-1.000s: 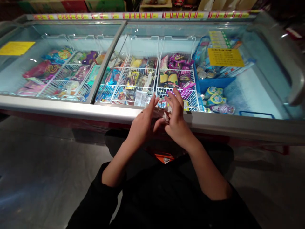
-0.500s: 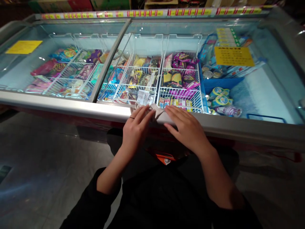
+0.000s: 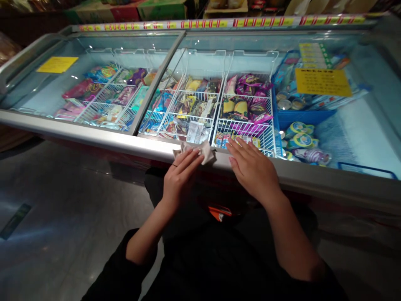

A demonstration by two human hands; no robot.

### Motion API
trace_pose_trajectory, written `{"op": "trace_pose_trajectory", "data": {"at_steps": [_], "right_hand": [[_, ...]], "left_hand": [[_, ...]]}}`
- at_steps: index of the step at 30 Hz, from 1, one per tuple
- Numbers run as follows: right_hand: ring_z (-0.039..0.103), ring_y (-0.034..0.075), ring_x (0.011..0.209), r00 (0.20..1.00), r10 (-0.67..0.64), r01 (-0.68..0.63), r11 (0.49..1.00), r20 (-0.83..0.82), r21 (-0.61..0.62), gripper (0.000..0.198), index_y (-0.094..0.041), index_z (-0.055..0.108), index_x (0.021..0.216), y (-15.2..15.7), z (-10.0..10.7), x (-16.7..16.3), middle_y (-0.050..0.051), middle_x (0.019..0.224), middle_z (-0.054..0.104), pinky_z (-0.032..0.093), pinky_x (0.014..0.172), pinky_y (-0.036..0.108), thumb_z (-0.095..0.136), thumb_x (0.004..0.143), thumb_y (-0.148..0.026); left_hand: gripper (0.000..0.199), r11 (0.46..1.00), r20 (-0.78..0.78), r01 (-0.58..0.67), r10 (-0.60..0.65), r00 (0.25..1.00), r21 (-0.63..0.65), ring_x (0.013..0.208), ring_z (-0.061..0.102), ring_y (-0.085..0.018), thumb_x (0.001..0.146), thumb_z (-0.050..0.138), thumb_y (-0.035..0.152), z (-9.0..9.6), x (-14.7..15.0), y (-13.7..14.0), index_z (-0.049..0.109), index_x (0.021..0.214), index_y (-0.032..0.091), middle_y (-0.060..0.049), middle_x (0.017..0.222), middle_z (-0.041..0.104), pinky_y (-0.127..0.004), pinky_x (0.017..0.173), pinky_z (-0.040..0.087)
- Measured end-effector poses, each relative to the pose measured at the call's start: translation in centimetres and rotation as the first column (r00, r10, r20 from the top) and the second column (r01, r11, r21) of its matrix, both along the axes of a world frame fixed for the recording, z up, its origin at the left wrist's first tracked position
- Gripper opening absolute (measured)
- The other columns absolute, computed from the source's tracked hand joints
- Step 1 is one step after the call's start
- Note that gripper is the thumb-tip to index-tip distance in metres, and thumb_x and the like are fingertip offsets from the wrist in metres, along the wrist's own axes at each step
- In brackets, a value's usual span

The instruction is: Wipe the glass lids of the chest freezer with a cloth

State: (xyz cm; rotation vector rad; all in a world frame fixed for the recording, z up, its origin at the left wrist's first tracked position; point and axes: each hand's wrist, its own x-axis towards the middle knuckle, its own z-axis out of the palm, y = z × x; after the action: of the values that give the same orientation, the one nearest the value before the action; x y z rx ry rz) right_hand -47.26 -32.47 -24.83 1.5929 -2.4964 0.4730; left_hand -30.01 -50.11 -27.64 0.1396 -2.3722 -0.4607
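My left hand (image 3: 179,177) presses a crumpled whitish cloth (image 3: 206,152) against the front metal rim (image 3: 103,140) of a glass-topped chest freezer. Its fingers lie close together over the cloth, and a thin dark ring shows on one finger. To the right, my right hand (image 3: 254,170) rests flat on the same rim with nothing in it. Its fingers are stretched out over the glass edge and the thumb is apart. A small gap separates that hand from the cloth.
Under the sliding glass, wire baskets (image 3: 244,125) hold colourful frozen packs (image 3: 257,85). A metal glass frame (image 3: 159,81) crosses the top. Yellow notices (image 3: 323,82) are on the glass. Price labels line the back rail (image 3: 156,25), with cardboard boxes (image 3: 171,9) behind.
The view has shifted, so the freezer sits lower and farther right. More of the cloth shows beneath my left fingers. My right hand stays on the rim.
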Motion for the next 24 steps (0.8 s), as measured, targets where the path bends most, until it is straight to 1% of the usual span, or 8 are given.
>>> {"op": "trace_pose_trajectory", "data": {"at_steps": [3, 6, 8, 11, 14, 17, 20, 24], "right_hand": [[0.054, 0.03, 0.148, 1.0, 0.009, -0.009, 1.0, -0.001, -0.01, 0.048, -0.012, 0.061, 0.15, 0.2, -0.2, -0.1, 0.013, 0.156, 0.059, 0.045, 0.125, 0.053, 0.038, 0.109, -0.024], [0.057, 0.03, 0.146, 1.0, 0.01, -0.01, 1.0, 0.015, -0.016, 0.048, -0.012, 0.061, 0.151, 0.3, -0.3, -0.2, 0.013, 0.155, 0.061, 0.047, 0.123, 0.053, 0.039, 0.109, -0.024], [0.057, 0.03, 0.145, 1.0, 0.008, -0.007, 1.0, 0.031, -0.023, 0.048, -0.014, 0.061, 0.151, 0.4, -0.3, -0.2, 0.012, 0.155, 0.061, 0.049, 0.122, 0.053, 0.041, 0.109, -0.025], [0.058, 0.029, 0.145, 0.999, 0.002, -0.001, 0.999, 0.045, -0.038, 0.047, -0.016, 0.062, 0.15, 0.4, -0.2, 0.0, 0.011, 0.154, 0.061, 0.049, 0.122, 0.053, 0.042, 0.109, -0.024], [0.059, 0.029, 0.144, 0.999, -0.003, 0.006, 0.999, 0.05, -0.051, 0.046, -0.016, 0.063, 0.149, 0.3, -0.1, 0.2, 0.01, 0.153, 0.063, 0.049, 0.121, 0.053, 0.042, 0.108, -0.023], [0.059, 0.029, 0.144, 0.998, -0.016, 0.02, 0.998, 0.06, -0.057, 0.046, -0.016, 0.064, 0.149, 0.3, 0.1, 0.5, 0.01, 0.152, 0.063, 0.05, 0.121, 0.053, 0.043, 0.108, -0.022], [0.059, 0.029, 0.144, 0.996, -0.039, 0.043, 0.998, 0.075, -0.055, 0.047, -0.019, 0.064, 0.149, 0.2, 0.2, 0.8, 0.009, 0.152, 0.064, 0.05, 0.12, 0.053, 0.043, 0.107, -0.022], [0.06, 0.029, 0.143, 0.995, -0.066, 0.069, 0.996, 0.077, -0.05, 0.047, -0.019, 0.064, 0.148, 0.2, 0.3, 1.0, 0.008, 0.151, 0.065, 0.053, 0.117, 0.051, 0.042, 0.107, -0.022]], "left_hand": [[0.044, 0.995, 0.023, 0.101, -0.1, 0.995, -0.024, 0.145, 0.058, -0.024, 0.109, 0.051, 0.012, 0.1, -1.0, 1.6, 0.063, 0.149, 0.026, -0.007, 0.149, 0.068, -0.043, 0.121, 0.051], [0.043, 0.991, 0.071, 0.133, -0.131, 0.989, -0.029, 0.144, 0.059, -0.023, 0.109, 0.051, 0.014, 0.7, -2.3, 0.6, 0.064, 0.147, 0.028, -0.006, 0.149, 0.067, -0.041, 0.119, 0.053], [0.042, 0.995, 0.091, 0.094, -0.093, 0.992, -0.011, 0.142, 0.061, -0.023, 0.109, 0.051, 0.014, 1.1, -2.0, -1.3, 0.065, 0.146, 0.028, -0.006, 0.149, 0.067, -0.04, 0.118, 0.054], [0.041, 0.997, 0.07, -0.071, 0.069, 0.995, 0.028, 0.14, 0.063, -0.023, 0.109, 0.052, 0.013, 1.3, 0.0, -4.2, 0.068, 0.144, 0.029, -0.007, 0.148, 0.068, -0.041, 0.119, 0.053], [0.039, 0.991, 0.015, -0.127, 0.126, 0.992, 0.037, 0.136, 0.067, -0.024, 0.108, 0.055, 0.013, 1.3, 1.7, -5.1, 0.071, 0.14, 0.029, -0.007, 0.141, 0.073, -0.042, 0.117, 0.054], [0.039, 1.0, 0.028, 0.005, -0.006, 1.0, 0.021, 0.137, 0.066, -0.024, 0.107, 0.054, 0.013, 1.4, 1.1, -4.3, 0.071, 0.139, 0.028, -0.008, 0.14, 0.074, -0.042, 0.117, 0.055], [0.04, 0.987, 0.139, 0.157, -0.154, 0.978, -0.011, 0.137, 0.066, -0.023, 0.107, 0.052, 0.013, 1.9, -1.1, -3.9, 0.07, 0.139, 0.029, -0.007, 0.142, 0.073, -0.04, 0.114, 0.056], [0.038, 0.992, 0.251, 0.128, -0.128, 0.96, 0.016, 0.117, 0.073, -0.025, 0.103, 0.055, 0.012, 2.7, -3.1, -5.1, 0.073, 0.134, 0.024, -0.009, 0.133, 0.076, -0.041, 0.1, 0.061]]}}
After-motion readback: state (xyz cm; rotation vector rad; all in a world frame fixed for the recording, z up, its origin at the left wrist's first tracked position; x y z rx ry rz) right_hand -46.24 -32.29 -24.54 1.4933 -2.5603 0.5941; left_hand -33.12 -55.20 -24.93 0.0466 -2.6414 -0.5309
